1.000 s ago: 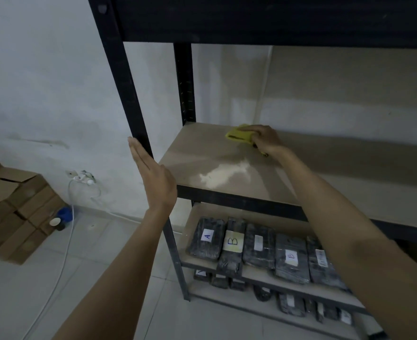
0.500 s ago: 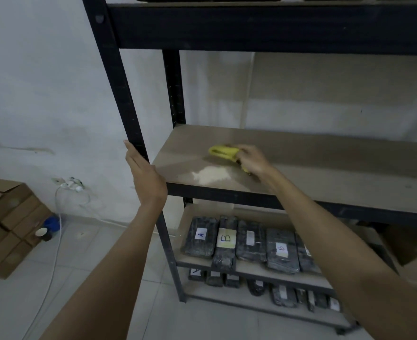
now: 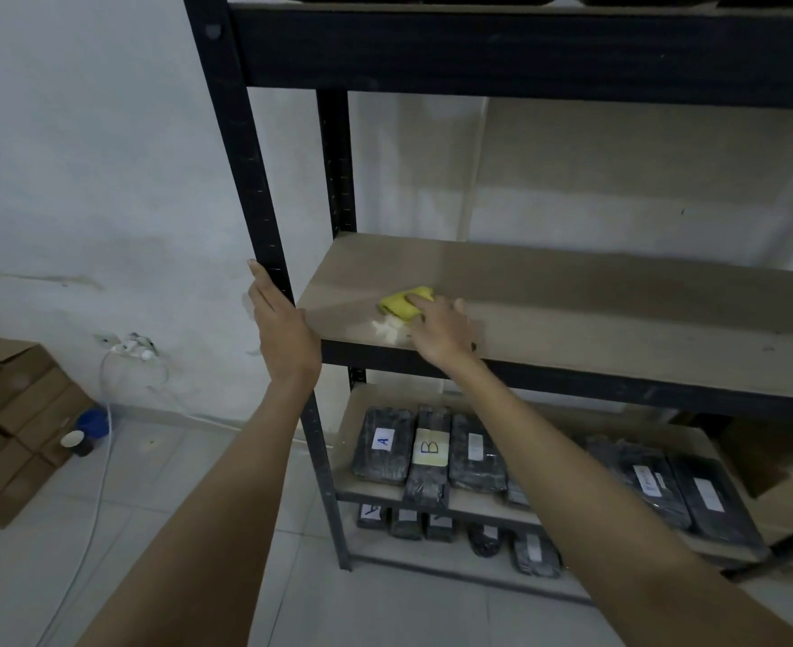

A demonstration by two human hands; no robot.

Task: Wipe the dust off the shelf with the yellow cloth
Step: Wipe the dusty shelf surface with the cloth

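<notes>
A beige shelf board (image 3: 595,310) sits in a black metal rack. My right hand (image 3: 441,331) presses the folded yellow cloth (image 3: 401,303) flat onto the board near its front left corner, fingers spread over it. A pale patch of dust (image 3: 387,330) lies just in front of the cloth at the board's front edge. My left hand (image 3: 280,331) rests flat, fingers together and straight, against the rack's black front left post (image 3: 250,179), holding nothing.
A lower shelf (image 3: 478,504) carries several black wrapped packs with labels, two marked A and B; more lie below. Cardboard boxes (image 3: 7,413) stand on the tiled floor at the left. A white cable (image 3: 100,441) hangs from a wall socket. An upper black beam (image 3: 525,49) crosses overhead.
My right hand has dragged the yellow cloth from the back of the board toward its front left, onto the dusty patch, which looks smaller. My left hand stays on the post.
</notes>
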